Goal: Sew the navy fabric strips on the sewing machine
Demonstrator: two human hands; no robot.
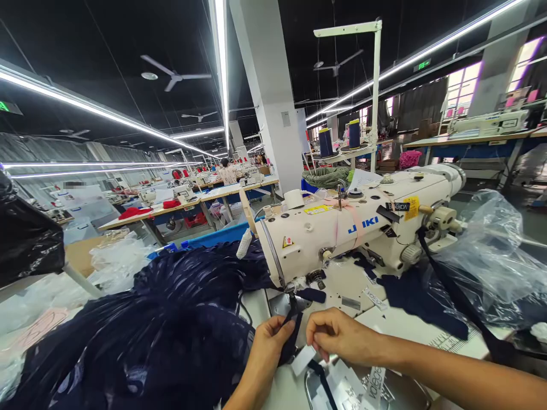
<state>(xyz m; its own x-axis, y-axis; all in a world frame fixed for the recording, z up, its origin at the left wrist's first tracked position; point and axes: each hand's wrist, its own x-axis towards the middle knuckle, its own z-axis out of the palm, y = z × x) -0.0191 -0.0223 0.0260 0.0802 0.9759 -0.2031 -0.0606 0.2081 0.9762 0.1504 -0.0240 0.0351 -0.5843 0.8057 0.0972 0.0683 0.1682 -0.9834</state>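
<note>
My left hand pinches a narrow navy fabric strip in front of the needle area of a white sewing machine. To its right, my right hand is closed, thumb and fingertips on a small white label. Below that hand, more white labels lie in a metal tray, one printed with dark lettering. A big heap of navy fabric spreads to the left of my left hand. The hand partly hides the strip.
Navy fabric pieces and a clear plastic bag lie right of the machine. Navy thread cones stand behind it under a white thread stand. A black plastic bag hangs at far left. Other worktables and a person are farther back.
</note>
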